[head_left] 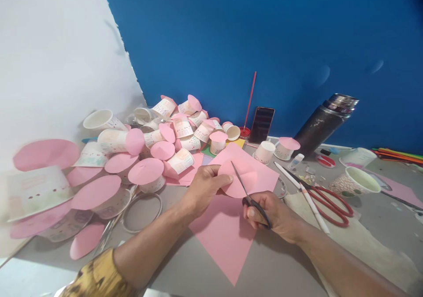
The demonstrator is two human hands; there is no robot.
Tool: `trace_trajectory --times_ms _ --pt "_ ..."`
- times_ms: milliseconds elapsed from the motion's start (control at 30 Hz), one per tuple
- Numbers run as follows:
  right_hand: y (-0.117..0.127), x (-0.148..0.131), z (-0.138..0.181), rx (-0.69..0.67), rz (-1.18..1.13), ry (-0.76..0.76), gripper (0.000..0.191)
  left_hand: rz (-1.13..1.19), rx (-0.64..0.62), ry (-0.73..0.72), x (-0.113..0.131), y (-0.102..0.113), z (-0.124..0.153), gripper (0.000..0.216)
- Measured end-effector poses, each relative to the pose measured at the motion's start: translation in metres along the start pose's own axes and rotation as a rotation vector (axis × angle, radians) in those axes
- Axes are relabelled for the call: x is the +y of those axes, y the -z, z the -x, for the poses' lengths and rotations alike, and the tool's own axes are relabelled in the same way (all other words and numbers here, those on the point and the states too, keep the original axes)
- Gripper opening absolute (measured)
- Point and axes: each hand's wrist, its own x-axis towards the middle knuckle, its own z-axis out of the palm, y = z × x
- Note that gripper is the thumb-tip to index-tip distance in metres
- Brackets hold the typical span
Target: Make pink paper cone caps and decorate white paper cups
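Between thumb and fingers, my left hand (206, 184) pinches the left edge of a round pink paper disc (243, 183). In my right hand (267, 213) is a small pair of black-handled scissors (243, 183), its blades lying across the disc and pointing up and to the left. Whether the blades are apart is hard to make out. Under both hands lie pink paper sheets (228, 239), one with a corner toward me. Behind the disc another pink sheet (267, 171) shows.
Many paper cups with pink discs (147, 171) crowd the left and back. A silver ring (142, 213) lies left of my arm. On the right are red-handled scissors (333, 204), a white pen (313, 211), a patterned cup (353, 182), a black flask (322, 123) and a phone (261, 124).
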Motion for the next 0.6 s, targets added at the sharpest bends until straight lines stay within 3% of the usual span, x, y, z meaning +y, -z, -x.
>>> trace_trajectory --times_ms 600 --pt "-0.0007 -0.0002 -0.0001 -0.001 -0.036 -0.012 0.060 0.134 -0.030 0.050 0.0038 -0.0021 0.0007 0.024"
